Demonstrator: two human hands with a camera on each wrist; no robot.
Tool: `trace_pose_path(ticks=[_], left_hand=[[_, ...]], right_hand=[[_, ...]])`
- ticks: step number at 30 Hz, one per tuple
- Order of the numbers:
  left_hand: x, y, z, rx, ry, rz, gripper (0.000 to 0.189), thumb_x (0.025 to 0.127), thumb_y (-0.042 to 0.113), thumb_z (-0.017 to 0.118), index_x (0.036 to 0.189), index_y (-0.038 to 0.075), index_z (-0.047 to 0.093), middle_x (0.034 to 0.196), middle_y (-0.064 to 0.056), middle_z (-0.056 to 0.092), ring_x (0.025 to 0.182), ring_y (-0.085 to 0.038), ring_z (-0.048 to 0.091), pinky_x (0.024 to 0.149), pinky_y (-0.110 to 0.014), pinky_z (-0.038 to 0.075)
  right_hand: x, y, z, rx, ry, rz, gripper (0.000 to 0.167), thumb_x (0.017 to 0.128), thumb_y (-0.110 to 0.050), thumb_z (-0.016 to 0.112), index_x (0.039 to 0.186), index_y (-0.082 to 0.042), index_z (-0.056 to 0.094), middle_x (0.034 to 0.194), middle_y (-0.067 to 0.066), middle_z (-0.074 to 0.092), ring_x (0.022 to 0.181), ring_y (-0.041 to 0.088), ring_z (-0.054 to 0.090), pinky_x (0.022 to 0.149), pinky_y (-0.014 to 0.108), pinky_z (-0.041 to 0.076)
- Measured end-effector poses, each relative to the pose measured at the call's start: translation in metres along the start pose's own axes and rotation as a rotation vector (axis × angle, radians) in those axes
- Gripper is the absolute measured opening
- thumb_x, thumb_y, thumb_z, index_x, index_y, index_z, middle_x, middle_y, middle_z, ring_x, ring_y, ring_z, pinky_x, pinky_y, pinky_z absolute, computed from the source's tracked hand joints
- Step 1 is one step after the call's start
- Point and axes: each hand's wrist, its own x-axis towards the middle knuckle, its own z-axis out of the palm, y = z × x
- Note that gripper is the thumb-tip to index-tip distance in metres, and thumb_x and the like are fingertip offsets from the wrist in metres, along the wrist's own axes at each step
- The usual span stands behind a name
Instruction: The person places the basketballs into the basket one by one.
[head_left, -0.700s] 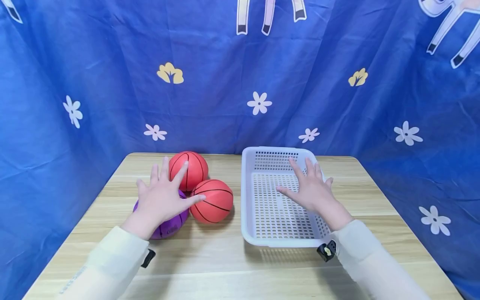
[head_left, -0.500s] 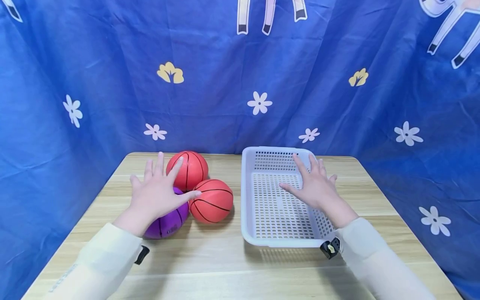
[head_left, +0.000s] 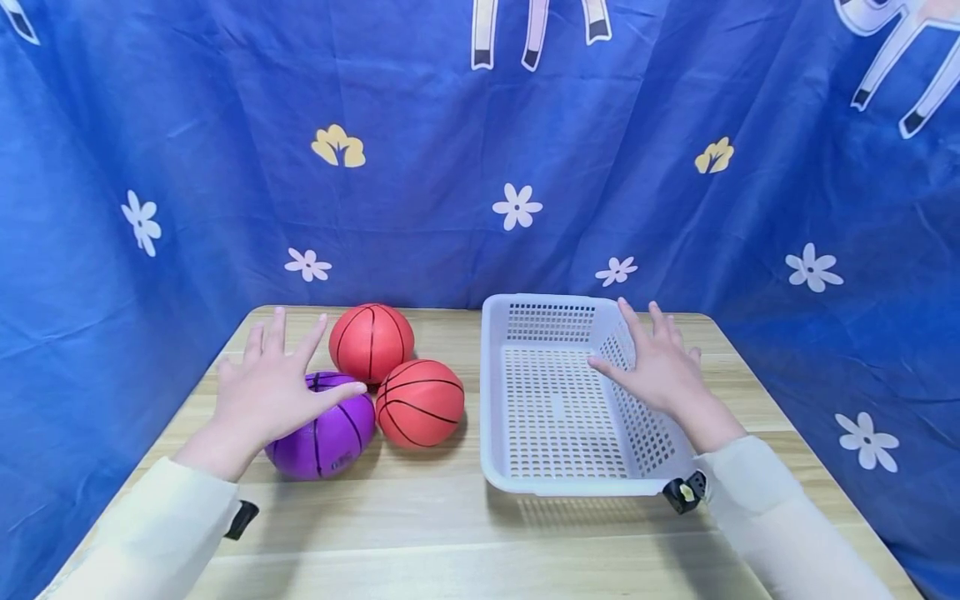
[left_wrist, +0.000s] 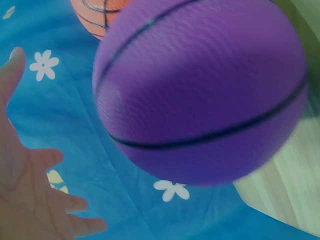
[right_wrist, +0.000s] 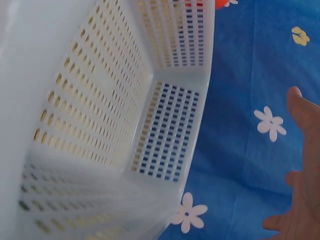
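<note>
My left hand [head_left: 266, 392] hovers with spread fingers at the left of the table, overlapping the purple basketball [head_left: 330, 442] in the head view. The left wrist view has a gap between that hand [left_wrist: 30, 185] and the purple ball [left_wrist: 200, 95]. Two red basketballs stand beside it, one behind [head_left: 371, 342] and one to the right [head_left: 421, 404]. My right hand [head_left: 663, 371], fingers also spread, is above the right side of a white perforated plastic basket [head_left: 495, 475]. In the right wrist view the hand [right_wrist: 305, 185] is apart from the basket [right_wrist: 195, 150]. Neither hand holds anything.
The balls and basket stand on a light wooden table [head_left: 420, 542]. A blue curtain [head_left: 420, 225] printed with flowers hangs behind it and at both sides. Each wrist wears a small black device, such as the one at the right wrist [head_left: 684, 493].
Both hands have moved apart: the left one leftward, uncovering more of the purple basketball, and the right one rightward toward the basket's right side. The balls and basket have stayed put.
</note>
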Motion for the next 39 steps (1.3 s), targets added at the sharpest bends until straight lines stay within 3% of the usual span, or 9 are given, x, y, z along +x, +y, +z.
trace_pose_path(ticks=[6,16,23,26,31,36,39], left_hand=[[-0.007,-0.016,-0.002,0.002,0.006,-0.009,0.110,0.071,0.084,0.049,0.154,0.018,0.015,0.151,-0.032,-0.007,0.133,-0.058,0.002,0.083,-0.082,0.013],[-0.016,-0.036,0.002,-0.041,0.007,-0.016,0.113,0.069,0.082,0.053,0.154,0.019,0.013,0.153,-0.023,-0.017,0.131,-0.060,0.004,0.080,-0.083,0.013],[-0.021,-0.048,0.012,-0.064,0.017,-0.002,0.116,0.068,0.081,0.057,0.154,0.019,0.011,0.154,-0.023,-0.015,0.132,-0.057,0.008,0.075,-0.077,0.023],[-0.023,-0.052,0.016,-0.084,0.008,0.001,0.118,0.067,0.080,0.060,0.154,0.018,0.010,0.153,-0.027,-0.011,0.131,-0.059,0.010,0.074,-0.076,0.025],[-0.024,-0.058,0.022,-0.132,-0.047,0.001,0.119,0.068,0.074,0.065,0.154,0.016,0.006,0.150,-0.036,-0.002,0.121,-0.069,0.016,0.081,-0.083,0.018],[-0.024,-0.061,0.029,-0.199,-0.081,0.007,0.122,0.068,0.069,0.070,0.154,0.013,0.005,0.148,-0.038,0.004,0.121,-0.068,0.019,0.081,-0.082,0.022],[-0.025,-0.062,0.034,-0.247,-0.083,0.022,0.122,0.067,0.064,0.075,0.153,0.010,0.008,0.146,-0.040,0.009,0.121,-0.067,0.020,0.081,-0.081,0.025]], right_hand=[[-0.001,0.016,-0.001,0.008,0.010,0.024,0.102,0.078,-0.078,0.047,0.154,-0.026,0.003,0.155,0.026,0.003,0.138,0.050,0.006,0.091,0.081,0.009],[-0.006,0.040,0.001,0.037,0.002,0.049,0.104,0.081,-0.072,0.052,0.154,-0.019,0.000,0.151,0.033,0.007,0.131,0.059,0.012,0.089,0.080,0.018],[-0.009,0.058,0.006,0.124,-0.020,0.082,0.107,0.082,-0.067,0.057,0.154,-0.013,0.000,0.151,0.033,0.008,0.132,0.057,0.015,0.096,0.074,0.019],[-0.011,0.065,0.009,0.168,-0.034,0.095,0.108,0.082,-0.066,0.058,0.153,-0.010,0.000,0.151,0.033,0.009,0.132,0.057,0.015,0.097,0.073,0.020],[-0.014,0.075,0.015,0.255,-0.083,0.128,0.107,0.083,-0.063,0.059,0.153,-0.008,0.000,0.149,0.035,0.011,0.129,0.058,0.021,0.095,0.073,0.025],[-0.015,0.084,0.022,0.350,-0.135,0.166,0.102,0.086,-0.058,0.059,0.152,-0.004,0.003,0.146,0.038,0.017,0.122,0.058,0.034,0.094,0.066,0.035],[-0.015,0.089,0.027,0.390,-0.169,0.194,0.102,0.086,-0.059,0.059,0.152,-0.003,0.004,0.145,0.038,0.019,0.124,0.057,0.032,0.096,0.066,0.033]])
